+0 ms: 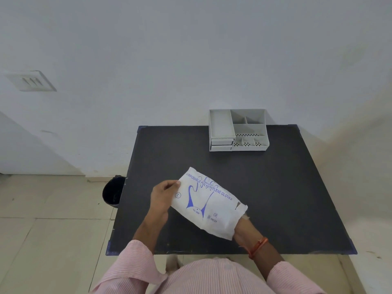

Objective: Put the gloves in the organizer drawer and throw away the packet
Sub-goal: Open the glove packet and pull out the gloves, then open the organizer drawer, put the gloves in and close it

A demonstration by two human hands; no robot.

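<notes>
A white packet [209,203] printed in blue with "disposable polyethylene gloves" is held above the black table [275,187]. My left hand [163,198] pinches its upper left end. My right hand [241,229] is at its lower right end, mostly hidden behind or inside the packet; only the wrist with an orange thread band shows. The gloves themselves are not visible. The grey organizer [237,129] stands at the table's far edge, with small drawers on its left front and open compartments on top.
A black waste bin [112,193] stands on the tiled floor just left of the table. A white wall runs behind the table. A wall vent [31,81] sits at the far left.
</notes>
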